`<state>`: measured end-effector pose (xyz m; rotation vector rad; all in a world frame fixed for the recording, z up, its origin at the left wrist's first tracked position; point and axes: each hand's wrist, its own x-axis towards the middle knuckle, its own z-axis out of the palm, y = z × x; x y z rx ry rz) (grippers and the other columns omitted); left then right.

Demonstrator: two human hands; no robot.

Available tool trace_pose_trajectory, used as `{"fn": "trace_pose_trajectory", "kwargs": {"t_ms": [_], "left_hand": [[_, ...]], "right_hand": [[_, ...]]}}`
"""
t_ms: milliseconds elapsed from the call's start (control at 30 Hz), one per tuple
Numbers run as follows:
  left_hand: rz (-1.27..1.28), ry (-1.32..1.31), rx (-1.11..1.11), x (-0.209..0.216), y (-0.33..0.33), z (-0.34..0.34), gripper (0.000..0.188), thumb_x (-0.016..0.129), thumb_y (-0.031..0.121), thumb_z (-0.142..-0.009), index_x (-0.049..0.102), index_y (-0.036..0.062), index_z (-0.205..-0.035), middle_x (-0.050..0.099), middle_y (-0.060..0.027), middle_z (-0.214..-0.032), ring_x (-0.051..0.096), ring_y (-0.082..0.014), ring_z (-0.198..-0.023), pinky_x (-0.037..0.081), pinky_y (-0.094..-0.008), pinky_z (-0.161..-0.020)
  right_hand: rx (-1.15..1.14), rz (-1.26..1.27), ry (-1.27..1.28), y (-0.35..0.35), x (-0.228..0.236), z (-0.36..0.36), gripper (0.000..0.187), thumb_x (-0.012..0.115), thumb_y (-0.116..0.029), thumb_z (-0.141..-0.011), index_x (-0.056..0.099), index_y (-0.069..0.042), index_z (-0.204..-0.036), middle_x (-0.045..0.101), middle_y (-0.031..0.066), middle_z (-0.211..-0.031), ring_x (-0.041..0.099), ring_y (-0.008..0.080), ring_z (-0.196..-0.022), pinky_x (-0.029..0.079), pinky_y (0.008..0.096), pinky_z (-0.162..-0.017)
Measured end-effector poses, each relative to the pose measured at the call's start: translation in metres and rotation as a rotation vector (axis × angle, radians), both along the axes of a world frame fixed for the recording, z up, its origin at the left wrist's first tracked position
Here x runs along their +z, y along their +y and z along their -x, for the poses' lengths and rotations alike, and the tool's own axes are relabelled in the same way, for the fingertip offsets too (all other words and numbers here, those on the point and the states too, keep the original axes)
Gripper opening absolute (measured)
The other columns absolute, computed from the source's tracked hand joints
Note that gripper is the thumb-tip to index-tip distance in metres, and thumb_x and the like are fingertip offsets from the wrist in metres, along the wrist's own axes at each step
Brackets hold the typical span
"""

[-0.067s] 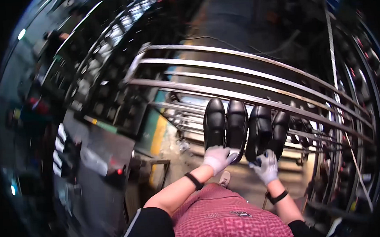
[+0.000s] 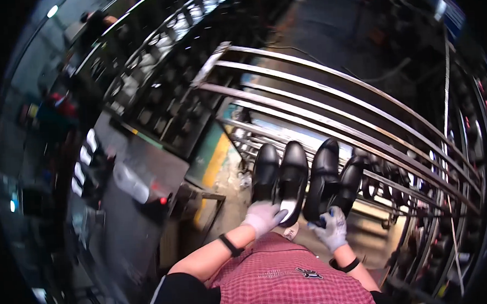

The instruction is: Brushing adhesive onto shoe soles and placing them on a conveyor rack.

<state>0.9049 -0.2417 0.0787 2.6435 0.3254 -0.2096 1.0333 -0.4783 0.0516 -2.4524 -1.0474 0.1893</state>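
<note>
My left hand [image 2: 264,217], in a pale work glove, is closed on the heel end of a pair of black leather shoes [image 2: 293,168]. A white insole shows inside one of them. My right hand [image 2: 332,231], gloved too with bluish fingertips, grips a second pair of black shoes [image 2: 325,167] by the heels. All the toes point away from me. The right pair's two shoes splay apart at the toes. Both pairs hang in the air on my side of a metal rack [image 2: 302,111], just short of its near top rail. My fingertips are partly hidden behind the heels.
Several more dark shoes [image 2: 387,169] stand on the rack's lower level at right. A dark grey table [image 2: 129,235] is on my left, with a pale shoe-shaped piece [image 2: 130,182] on it. More racks line the right side. A white shoe tip shows on the floor below my hands.
The view has swung, so the rack sits farther right in the picture. Both pairs have come lower and closer to me, and the right pair's toes have spread. Both grips stay.
</note>
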Motion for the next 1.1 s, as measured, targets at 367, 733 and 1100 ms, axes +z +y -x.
{"fn": "trace_pose_trajectory", "kwargs": {"t_ms": [367, 733, 1100], "left_hand": [[0.061, 0.413, 1.259, 0.109, 0.045, 0.444, 0.053, 0.038, 0.049, -0.098, 0.068, 0.0062, -0.087, 0.067, -0.0221, -0.085, 0.064, -0.0409, -0.086, 0.048, -0.0506, -0.079], [-0.384, 0.271, 1.42, -0.041, 0.218, 0.583, 0.033, 0.054, 0.035, -0.09, 0.073, 0.0082, -0.091, 0.063, -0.0192, -0.112, 0.057, -0.0371, -0.108, 0.046, -0.048, -0.093], [1.896, -0.472, 1.788, -0.043, 0.198, 0.451, 0.081, 0.059, 0.057, -0.091, 0.037, -0.0006, -0.144, 0.056, -0.0212, -0.127, 0.063, -0.0331, -0.098, 0.057, -0.0471, -0.079]], "right_hand": [[1.156, -0.041, 1.257, 0.285, 0.062, 0.231, 0.047, 0.086, -0.029, -0.073, 0.064, 0.0, -0.103, 0.06, 0.0113, -0.105, 0.059, 0.0244, -0.096, 0.047, 0.034, -0.085], [1.259, 0.2, -0.072, 0.478, 0.004, 0.461, 0.061, 0.074, -0.038, -0.079, 0.056, -0.014, -0.131, 0.048, 0.0181, -0.137, 0.04, 0.0372, -0.131, 0.029, 0.0528, -0.112], [0.202, 0.215, 0.766, 0.451, -0.042, 0.324, 0.072, 0.066, -0.043, -0.086, 0.038, -0.005, -0.14, 0.069, 0.0118, -0.079, 0.069, 0.0248, -0.069, 0.054, 0.0377, -0.069]]}}
